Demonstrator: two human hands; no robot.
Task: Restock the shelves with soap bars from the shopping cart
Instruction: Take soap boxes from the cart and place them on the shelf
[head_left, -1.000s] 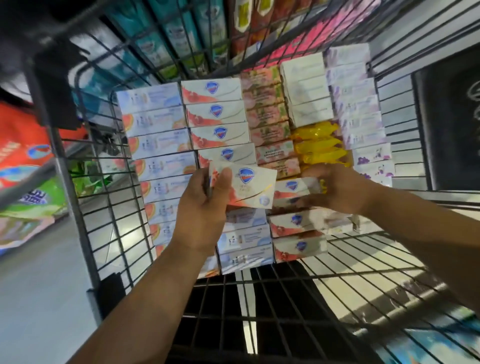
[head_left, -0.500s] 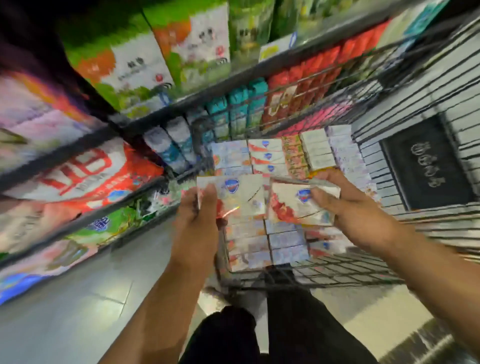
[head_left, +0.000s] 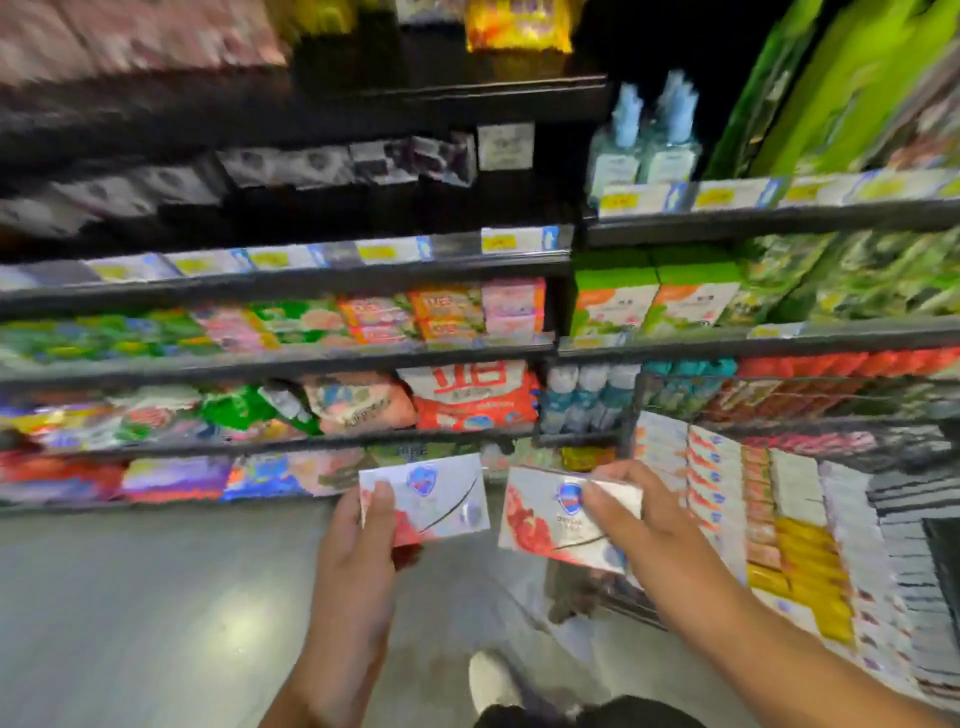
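My left hand (head_left: 358, 551) grips a white and red soap box (head_left: 441, 499) with a blue shield logo, thumb across its front. My right hand (head_left: 649, 525) grips a second soap box (head_left: 545, 525) of the same kind. Both boxes hang over the aisle floor, just left of the shopping cart (head_left: 898, 499). Inside the cart, rows of soap bars (head_left: 711, 478) stand on edge in white, red, yellow and lilac packs. The store shelves (head_left: 291, 280) rise ahead, blurred by motion.
Soap packs and detergent bags fill the lower shelves (head_left: 467, 395). Pump bottles (head_left: 644, 140) stand on an upper right shelf. Grey floor (head_left: 130, 613) stretches at lower left. My white shoe (head_left: 493, 680) shows at the bottom, near the cart's corner.
Both hands lifted a soap box each out of the cart and carried them left. My view swung from the cart interior up to the shelves.
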